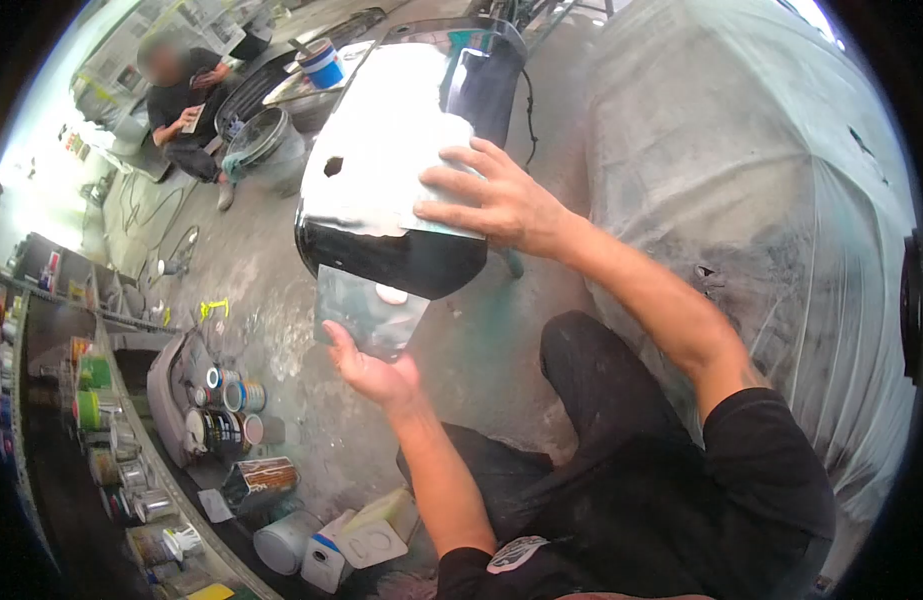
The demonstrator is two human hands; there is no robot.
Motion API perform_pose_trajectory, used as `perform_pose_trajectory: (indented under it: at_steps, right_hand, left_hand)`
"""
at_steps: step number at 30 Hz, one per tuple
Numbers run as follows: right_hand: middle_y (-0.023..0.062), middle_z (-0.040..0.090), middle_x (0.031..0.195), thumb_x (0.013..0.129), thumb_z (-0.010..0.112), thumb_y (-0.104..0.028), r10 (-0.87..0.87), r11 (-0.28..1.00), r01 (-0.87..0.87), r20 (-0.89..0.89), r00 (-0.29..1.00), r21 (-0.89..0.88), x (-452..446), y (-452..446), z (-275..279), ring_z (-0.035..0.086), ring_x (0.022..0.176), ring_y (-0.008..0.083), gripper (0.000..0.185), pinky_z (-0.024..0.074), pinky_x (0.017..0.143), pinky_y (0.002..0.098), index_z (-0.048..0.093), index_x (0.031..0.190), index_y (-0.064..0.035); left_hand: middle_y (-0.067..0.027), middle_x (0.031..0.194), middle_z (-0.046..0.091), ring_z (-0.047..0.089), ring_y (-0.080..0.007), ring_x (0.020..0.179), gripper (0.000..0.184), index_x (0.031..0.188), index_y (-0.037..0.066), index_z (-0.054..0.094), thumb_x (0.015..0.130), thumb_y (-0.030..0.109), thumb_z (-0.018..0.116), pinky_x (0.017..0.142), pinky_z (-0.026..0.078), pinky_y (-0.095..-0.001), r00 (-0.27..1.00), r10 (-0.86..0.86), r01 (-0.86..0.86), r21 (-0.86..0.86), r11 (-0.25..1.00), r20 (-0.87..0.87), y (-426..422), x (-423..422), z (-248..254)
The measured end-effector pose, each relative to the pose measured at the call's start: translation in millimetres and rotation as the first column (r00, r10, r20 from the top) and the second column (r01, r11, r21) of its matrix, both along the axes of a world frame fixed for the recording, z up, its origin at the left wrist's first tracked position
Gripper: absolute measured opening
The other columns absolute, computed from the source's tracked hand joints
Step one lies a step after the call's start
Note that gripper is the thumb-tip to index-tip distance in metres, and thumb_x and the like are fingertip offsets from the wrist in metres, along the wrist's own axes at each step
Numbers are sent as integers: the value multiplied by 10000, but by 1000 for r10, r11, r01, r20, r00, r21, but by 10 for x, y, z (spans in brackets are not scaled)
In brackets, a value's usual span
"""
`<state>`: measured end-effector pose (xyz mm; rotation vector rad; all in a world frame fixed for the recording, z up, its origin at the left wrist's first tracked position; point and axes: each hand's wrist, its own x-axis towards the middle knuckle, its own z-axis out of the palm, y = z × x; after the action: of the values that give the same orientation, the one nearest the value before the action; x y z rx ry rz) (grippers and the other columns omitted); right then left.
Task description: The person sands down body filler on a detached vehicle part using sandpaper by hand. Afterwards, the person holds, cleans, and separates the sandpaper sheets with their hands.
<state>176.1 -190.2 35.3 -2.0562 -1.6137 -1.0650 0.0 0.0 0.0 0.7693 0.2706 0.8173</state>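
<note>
My left hand [373, 368] grips the lower edge of a greyish, see-through plate [366, 310], thumb up at its left corner. A dab of white paste [390, 294] sits on the plate, just below the panel's dark lower edge. The glossy black panel [401, 258] has a broad white area [376, 130] with a small dark hole [333, 166] in it. Against the right side of this white area lies my right hand [496, 205], fingers stretched out and apart. Whether something thin is under those fingers is hidden.
A blue-banded can [322, 64] stands behind the panel, near a clear bucket [261, 140]. Another person [186, 100] sits at the back left. Paint cans [221, 430] and jugs [371, 535] crowd the floor beside a shelf [171, 470]. Plastic sheeting [721, 150] covers something large at right.
</note>
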Motion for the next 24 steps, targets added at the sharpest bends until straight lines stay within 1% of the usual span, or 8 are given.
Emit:
perform_pose_trajectory:
  at_steps: [3, 5, 8, 11, 15, 17, 21, 24]
  right_hand:
    - [72, 562, 1404, 815, 731, -94, 22, 997, -22, -5, 1000, 70, 2, -88, -126, 543, 1308, 344, 643, 438, 1102, 557, 594, 1418, -270]
    - [84, 570, 1451, 808, 731, -27, 43, 992, -35, -61, 997, 124, -22, -106, -236, 538, 1341, 364, 630, 445, 1153, 563, 644, 1390, -254]
    - [81, 569, 1464, 808, 727, -43, 60, 982, -41, -100, 993, 186, -51, -152, -402, 530, 1356, 366, 603, 430, 1166, 575, 664, 1373, -245]
    - [85, 584, 1402, 849, 702, -95, 37, 982, -19, -97, 995, 189, -81, -229, -441, 559, 1281, 350, 498, 465, 1063, 549, 679, 1326, -237]
    - [84, 585, 1395, 854, 704, -110, 20, 985, 2, -127, 992, 172, -159, -354, -473, 565, 1273, 352, 474, 466, 1063, 546, 683, 1311, -235]
    - [96, 623, 1412, 815, 714, -74, -13, 990, 36, -167, 986, 137, -211, -437, -501, 575, 1310, 365, 530, 430, 1134, 580, 709, 1321, -234]
    - [101, 668, 1355, 825, 706, -76, -70, 996, 78, -173, 982, 38, -383, -605, -322, 612, 1269, 366, 482, 444, 1114, 577, 727, 1290, -201]
    - [150, 675, 1281, 895, 595, -54, 223, 952, -127, -348, 911, 278, -753, -527, 113, 606, 1248, 371, 364, 492, 1043, 488, 721, 1236, -71]
  left_hand:
    - [-170, 1431, 578, 589, -306, 1302, 565, 1440, -82, 497, 1099, 367, 535, 1117, 459, -461, 1000, -8, 8, -9, 1000, -14, -21, 35, -41]
    - [-165, 1417, 587, 591, -302, 1295, 563, 1436, -76, 504, 1103, 377, 523, 1109, 463, -457, 1000, 7, -6, 16, 1000, -29, -4, 31, -28]
    - [-167, 1426, 585, 587, -301, 1305, 561, 1443, -68, 502, 1107, 381, 510, 1117, 456, -461, 997, 24, -22, 19, 1000, -67, -3, 13, -41]
    - [-170, 1440, 578, 581, -305, 1315, 556, 1450, -63, 500, 1113, 380, 493, 1130, 447, -465, 999, -31, 31, 24, 999, -9, -4, 23, -75]
    - [-171, 1456, 569, 575, -310, 1325, 554, 1457, -64, 493, 1116, 372, 488, 1140, 440, -470, 999, -27, 28, 15, 1000, -21, -25, 10, -45]
    - [-166, 1454, 569, 575, -313, 1324, 553, 1461, -64, 491, 1117, 369, 485, 1139, 444, -472, 998, 18, -18, -1, 1000, -55, -62, -16, 19]
    - [-167, 1452, 569, 576, -313, 1323, 550, 1466, -62, 484, 1121, 366, 475, 1138, 448, -471, 997, 57, -59, -31, 998, -54, -172, -63, 138]
    - [-170, 1450, 572, 580, -311, 1319, 543, 1472, -59, 475, 1128, 361, 452, 1127, 460, -471, 995, 60, -65, -58, 996, -84, -324, -90, 220]
